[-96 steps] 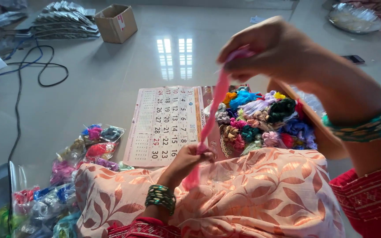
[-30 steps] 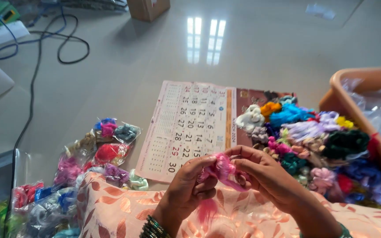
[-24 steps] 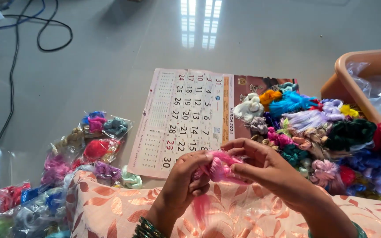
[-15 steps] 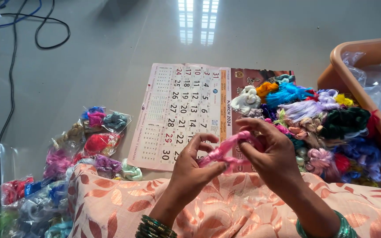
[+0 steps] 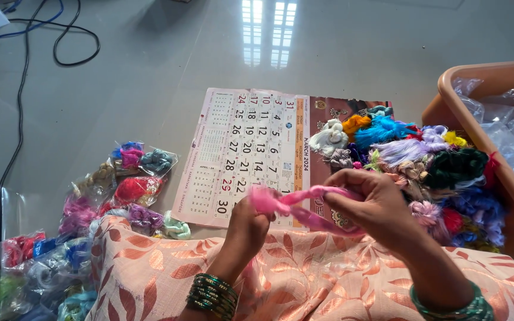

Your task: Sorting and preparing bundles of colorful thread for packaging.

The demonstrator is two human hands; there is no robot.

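So I've got a strip of pink thread (image 5: 304, 205) between both hands: my left hand (image 5: 248, 223) is closed on the bunched end, fingers curled tight around it, and my right hand (image 5: 376, 205) pinches the other part, with the strand running across the gap and looping back under my right palm. Looks to me like I'm mid-wind, folding the strand into a little bundle. I'd say the next bit needs the left to keep its hold while the right brings the loose length round again without letting it slacken. It all sits just above my lap, over the peach leaf-print cloth (image 5: 304, 279). Past my right knuckles there's the heap of coloured bundles (image 5: 423, 160) lying on a calendar sheet (image 5: 245, 154), touching the side of an orange tub (image 5: 483, 74) lined with clear plastic. Off to my left, near my knee, are clear bags (image 5: 120, 190) stuffed with more bundles. Green bangles (image 5: 212, 294) on my left wrist, same on the right.
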